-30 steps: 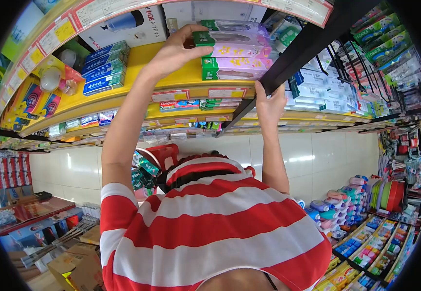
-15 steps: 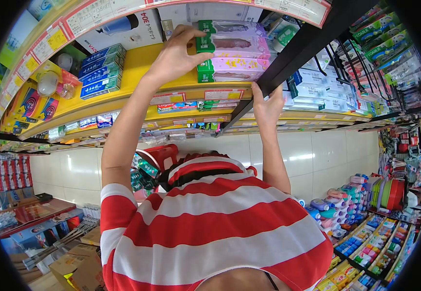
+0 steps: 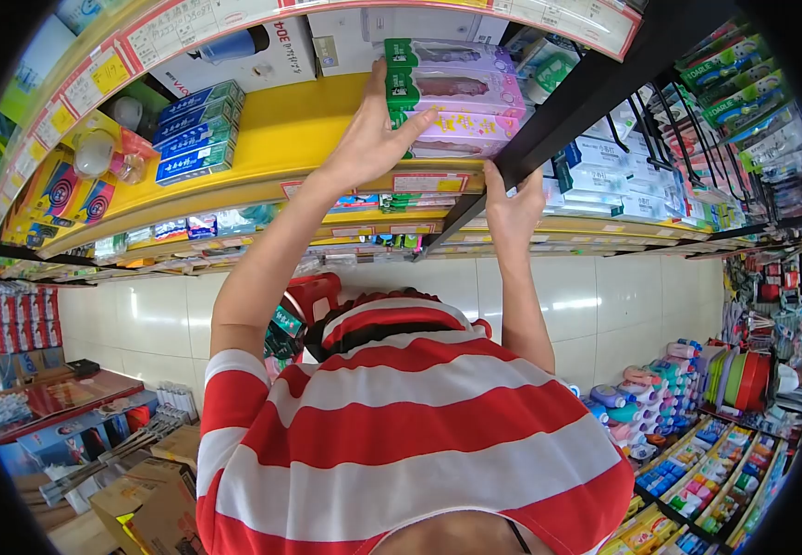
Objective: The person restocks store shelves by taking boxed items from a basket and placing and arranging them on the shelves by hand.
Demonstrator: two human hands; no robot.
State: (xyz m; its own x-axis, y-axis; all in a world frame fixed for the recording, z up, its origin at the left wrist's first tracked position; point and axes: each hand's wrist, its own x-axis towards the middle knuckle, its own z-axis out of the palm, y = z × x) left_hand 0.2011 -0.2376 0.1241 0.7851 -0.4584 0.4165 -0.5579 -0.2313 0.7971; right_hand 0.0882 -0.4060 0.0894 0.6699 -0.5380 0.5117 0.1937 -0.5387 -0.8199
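Observation:
A row of pink-and-purple boxes (image 3: pixel 464 88) with green ends and see-through windows stands on the yellow shelf (image 3: pixel 281 125), against the black upright post. My left hand (image 3: pixel 370 143) lies against the green left ends of these boxes. Its fingers reach back along the ends, and the thumb rests apart from them on the nearest box (image 3: pixel 464 131). My right hand (image 3: pixel 515 205) is wrapped round the black shelf post (image 3: pixel 549 106) at the shelf's front edge, thumb on the left side; some of its fingers are hidden behind the post.
Blue-and-green boxes (image 3: pixel 199 134) are stacked on the left of the shelf. White boxes (image 3: pixel 595 166) and hooks with hanging packs fill the right bay. Below are a red plastic stool (image 3: pixel 313 296), cardboard cartons (image 3: pixel 146 504) and several bottles (image 3: pixel 646 388).
My left hand has moved right and down, from above the boxes' green ends to lying against them. The boxes now sit closely side by side. My right hand stays on the post.

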